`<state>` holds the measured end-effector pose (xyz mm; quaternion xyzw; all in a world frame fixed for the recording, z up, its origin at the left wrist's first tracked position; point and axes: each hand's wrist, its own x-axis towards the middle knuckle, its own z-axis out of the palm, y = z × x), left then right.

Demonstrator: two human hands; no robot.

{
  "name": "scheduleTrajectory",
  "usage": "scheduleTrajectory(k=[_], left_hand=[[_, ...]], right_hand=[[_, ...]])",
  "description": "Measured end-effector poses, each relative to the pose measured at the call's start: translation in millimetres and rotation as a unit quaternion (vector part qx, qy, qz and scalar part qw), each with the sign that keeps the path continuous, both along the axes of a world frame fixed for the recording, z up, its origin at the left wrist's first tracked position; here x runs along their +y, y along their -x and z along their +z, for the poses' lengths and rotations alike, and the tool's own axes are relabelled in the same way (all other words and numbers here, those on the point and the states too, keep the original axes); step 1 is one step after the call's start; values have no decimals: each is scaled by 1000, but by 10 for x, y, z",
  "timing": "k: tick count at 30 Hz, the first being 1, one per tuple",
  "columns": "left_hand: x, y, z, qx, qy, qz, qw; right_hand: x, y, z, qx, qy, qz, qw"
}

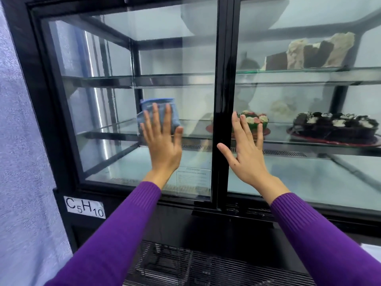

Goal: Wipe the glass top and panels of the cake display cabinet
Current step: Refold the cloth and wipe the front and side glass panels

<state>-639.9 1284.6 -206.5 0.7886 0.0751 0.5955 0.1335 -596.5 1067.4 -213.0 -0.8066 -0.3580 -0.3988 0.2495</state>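
The cake display cabinet has a black frame point(225, 79) and two glass door panels. My left hand point(162, 141) lies flat on the left glass panel point(165, 58), pressing a folded blue cloth point(157, 114) against it at mid height. My right hand point(245, 149) rests flat and spread on the right glass panel point(309, 178), just right of the black centre post, with nothing in it. Both arms wear purple sleeves.
Inside, cake slices point(309, 52) sit on the upper right shelf, and a decorated cake point(255, 120) and a chocolate cake point(334, 126) on the middle one. A white label reading C5H10 point(84, 207) is stuck low left. A black vent grille point(195, 265) lies below. A pale wall point(20, 141) is on the left.
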Motion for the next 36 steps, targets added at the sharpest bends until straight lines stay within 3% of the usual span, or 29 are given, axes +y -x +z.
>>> scheduleTrajectory(k=[4,6,9,12,14,16,19,22,24,30,36], left_hand=[[-324,-6,-617,51,-175,-21,983],[-244,89,-1228,93,-194,-16,976],[99,194,-1496,98,-100,-6,990],[200,121,-907,47,33,14,998],[51,32,-438,13,47,11,999],[-173,-48,-321,14,-33,-7,999],[-504,-64,-916,61,-162,-36,984],[-651,45,-1793,117,-223,-40,967],[-650,65,-1968,137,-234,-22,962],[-870,-128,-851,98,-247,-25,964],[-1390,-355,573,50,-260,79,961]], right_hand=[[-26,-30,-2,1,-4,7,1000],[-48,-39,-14,-3,2,5,1000],[-97,-55,-64,-7,23,-6,1000],[-135,-54,-177,-7,47,-23,999],[-151,-44,-300,-8,55,-40,998],[-176,-34,-475,-16,69,-67,995],[-278,-39,-763,-9,86,-95,992],[-442,-51,-940,-8,74,-99,992],[-570,-54,-952,-12,60,-106,993],[-1108,-257,-492,-61,18,-180,982],[-1687,-517,237,-133,10,-206,969]])
